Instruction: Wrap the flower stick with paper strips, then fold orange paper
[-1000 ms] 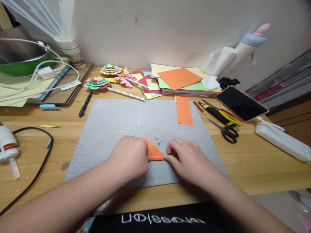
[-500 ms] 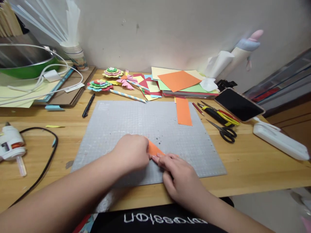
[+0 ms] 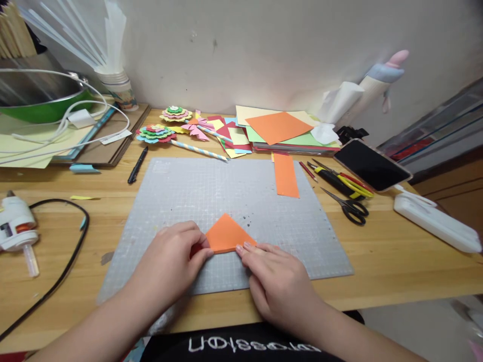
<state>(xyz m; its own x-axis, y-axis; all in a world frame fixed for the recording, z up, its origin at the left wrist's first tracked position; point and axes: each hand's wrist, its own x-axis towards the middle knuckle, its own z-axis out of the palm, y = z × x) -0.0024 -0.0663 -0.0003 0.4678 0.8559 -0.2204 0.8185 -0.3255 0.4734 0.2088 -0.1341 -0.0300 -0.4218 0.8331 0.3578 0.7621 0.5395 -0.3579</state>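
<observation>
A folded orange paper triangle lies on the grey cutting mat near its front edge. My left hand presses on the triangle's left corner with fingertips curled against it. From the other side my right hand holds down the lower right corner with its fingertips. Both hands rest on the mat, touching the paper's bottom edge.
An orange paper strip lies at the mat's far right. Scissors, pens and a phone sit to the right. Coloured paper sheets and paper flowers are at the back. A glue gun with black cable lies left.
My left hand slid left, uncovering more of the orange triangle. My right hand moved left along the bottom edge to the triangle's right corner.
</observation>
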